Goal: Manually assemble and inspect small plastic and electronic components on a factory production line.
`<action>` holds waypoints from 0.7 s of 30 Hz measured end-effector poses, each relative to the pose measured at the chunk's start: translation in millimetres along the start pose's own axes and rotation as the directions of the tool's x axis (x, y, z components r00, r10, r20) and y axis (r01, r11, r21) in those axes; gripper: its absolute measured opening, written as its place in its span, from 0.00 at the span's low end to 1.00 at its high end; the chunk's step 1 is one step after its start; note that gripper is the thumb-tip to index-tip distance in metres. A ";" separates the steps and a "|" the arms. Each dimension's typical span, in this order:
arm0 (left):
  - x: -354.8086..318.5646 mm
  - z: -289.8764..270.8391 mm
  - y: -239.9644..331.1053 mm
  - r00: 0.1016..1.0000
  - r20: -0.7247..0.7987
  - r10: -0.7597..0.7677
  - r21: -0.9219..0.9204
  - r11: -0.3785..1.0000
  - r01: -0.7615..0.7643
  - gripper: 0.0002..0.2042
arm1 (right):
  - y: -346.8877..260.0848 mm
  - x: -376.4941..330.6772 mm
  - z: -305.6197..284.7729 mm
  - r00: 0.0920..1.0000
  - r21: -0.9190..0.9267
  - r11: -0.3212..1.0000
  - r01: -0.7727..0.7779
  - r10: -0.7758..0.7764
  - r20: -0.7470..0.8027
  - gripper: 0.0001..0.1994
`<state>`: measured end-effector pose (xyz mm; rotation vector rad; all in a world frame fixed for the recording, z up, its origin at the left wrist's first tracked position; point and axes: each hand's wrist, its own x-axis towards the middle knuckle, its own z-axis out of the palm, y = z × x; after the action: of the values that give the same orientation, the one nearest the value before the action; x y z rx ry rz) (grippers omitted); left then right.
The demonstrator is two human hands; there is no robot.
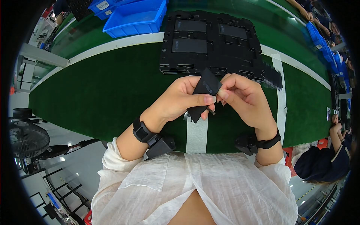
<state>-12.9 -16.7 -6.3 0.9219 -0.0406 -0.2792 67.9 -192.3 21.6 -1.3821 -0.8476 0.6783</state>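
Note:
My left hand [179,98] grips a thin flat black battery [204,93], with the thumb across its face and the fingers behind. The battery is tilted, one corner up toward the tray. My right hand [245,98] pinches at its right edge between thumb and fingertips; whether a thin film or tab is between them is too small to tell. A short dark strip [212,111] sticks out by the left fingertips. Just beyond my hands lies a stack of black moulded trays [232,52], with similar flat black batteries [189,45] in some of its pockets.
Blue plastic bins [135,18] stand beyond the green table [93,90] at the far left. White tape strips [197,135] run across the tabletop. A black fan [30,137] stands at the left. Other people [322,161] sit along the right side.

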 end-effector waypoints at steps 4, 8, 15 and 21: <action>0.1 4.6 1.1 0.998 -0.063 -0.014 0.120 0.993 0.021 0.09 | 3.4 0.6 0.7 0.999 -0.045 0.998 -0.039 0.038 -0.027 0.01; 1.0 7.4 -0.3 0.996 -0.077 -0.039 0.182 0.982 0.053 0.09 | 12.0 4.3 -2.8 0.997 -0.220 0.975 -0.033 0.018 -0.071 0.02; 7.6 10.3 -7.7 0.902 -0.354 0.246 0.237 0.957 -0.168 0.07 | 29.5 13.8 5.2 0.940 -0.241 0.966 -0.098 0.010 -0.342 0.04; 4.7 3.4 -2.3 0.836 -0.473 0.279 0.244 0.953 -0.180 0.13 | 31.5 9.4 16.2 0.967 -0.551 0.833 0.057 -0.183 -0.175 0.09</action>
<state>-9.4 -21.9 -6.4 1.1475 0.3100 0.2039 61.7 -172.8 -8.8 -1.8545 -0.9795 0.1701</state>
